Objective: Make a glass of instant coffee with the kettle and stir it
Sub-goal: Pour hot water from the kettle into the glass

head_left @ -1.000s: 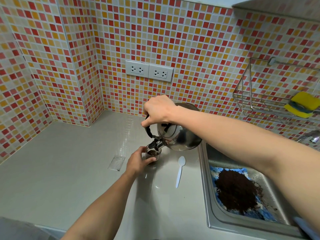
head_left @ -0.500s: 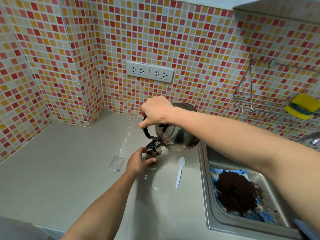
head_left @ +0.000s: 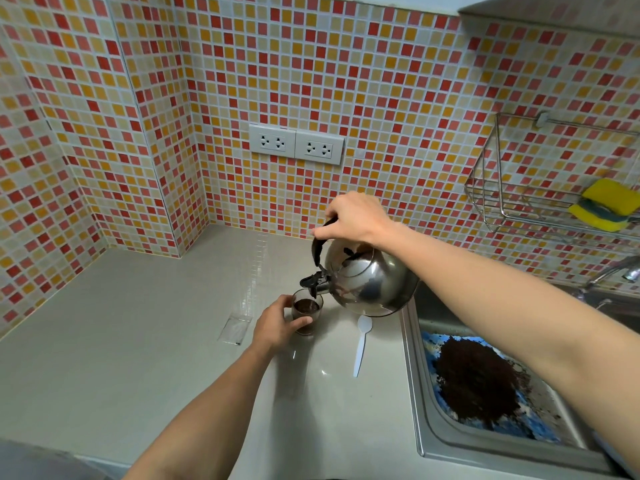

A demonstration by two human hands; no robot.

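Observation:
A small clear glass [head_left: 307, 315] with dark coffee in it stands on the grey counter [head_left: 138, 341]. My left hand [head_left: 277, 323] is wrapped around the glass from the left. My right hand [head_left: 356, 218] grips the black handle of a shiny steel kettle [head_left: 370, 282], held in the air just right of the glass. The kettle's spout points left, just above the glass rim. A white plastic spoon [head_left: 362, 344] lies on the counter right of the glass, under the kettle's edge.
An empty clear sachet [head_left: 235, 329] lies left of the glass. A steel sink [head_left: 414, 393] to the right holds a blue cloth with a heap of coffee grounds [head_left: 478, 386]. A wire rack [head_left: 491, 206] with a yellow sponge [head_left: 604, 202] hangs on the tiled wall; sockets [head_left: 296, 143] sit above.
The kettle has tipped back a little, its spout now more level above the glass. My left hand stays on the glass.

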